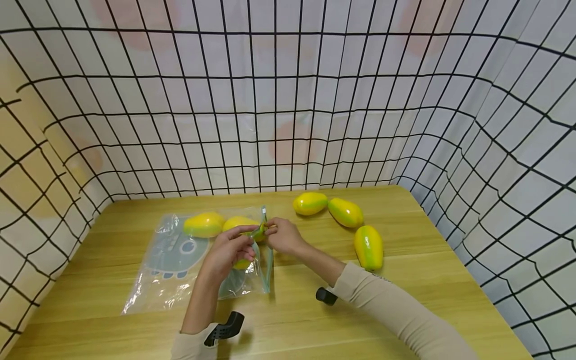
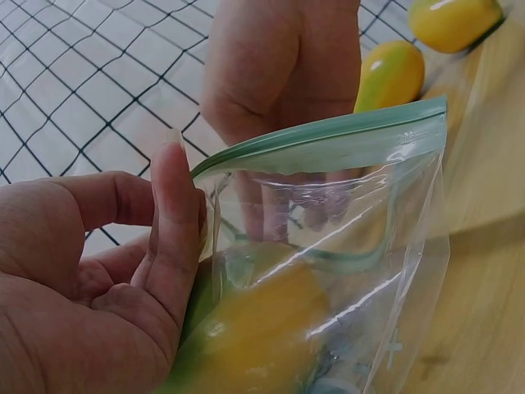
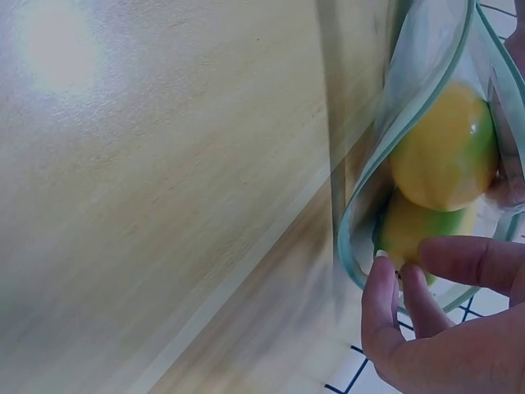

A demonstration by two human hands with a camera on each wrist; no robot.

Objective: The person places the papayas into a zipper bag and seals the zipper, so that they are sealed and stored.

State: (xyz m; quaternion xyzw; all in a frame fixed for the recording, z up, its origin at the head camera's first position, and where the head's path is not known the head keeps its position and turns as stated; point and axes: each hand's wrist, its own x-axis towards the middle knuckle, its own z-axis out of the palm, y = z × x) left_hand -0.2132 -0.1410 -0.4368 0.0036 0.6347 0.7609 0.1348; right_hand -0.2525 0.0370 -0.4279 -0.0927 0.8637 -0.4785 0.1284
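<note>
A clear zip bag (image 1: 155, 280) with a green zip strip and a blue cartoon print lies on the table, its mouth facing right. My left hand (image 1: 227, 250) pinches the mouth's rim, thumb up in the left wrist view. Inside, yellow-green papayas show: one papaya (image 1: 204, 225) far in, another papaya (image 3: 447, 152) nearer the mouth. My right hand (image 1: 283, 235) reaches into the mouth, and its curled fingertips pinch the end of a papaya (image 3: 410, 226) there. The bag's zip strip (image 2: 328, 139) stands up between the hands in the left wrist view.
Three loose papayas lie right of the bag: one papaya (image 1: 310, 203) at the back, a second papaya (image 1: 345, 212) beside it, a third papaya (image 1: 369, 247) nearer. A black wire grid (image 1: 288, 110) encloses the wooden table (image 1: 292, 325) at the back and sides.
</note>
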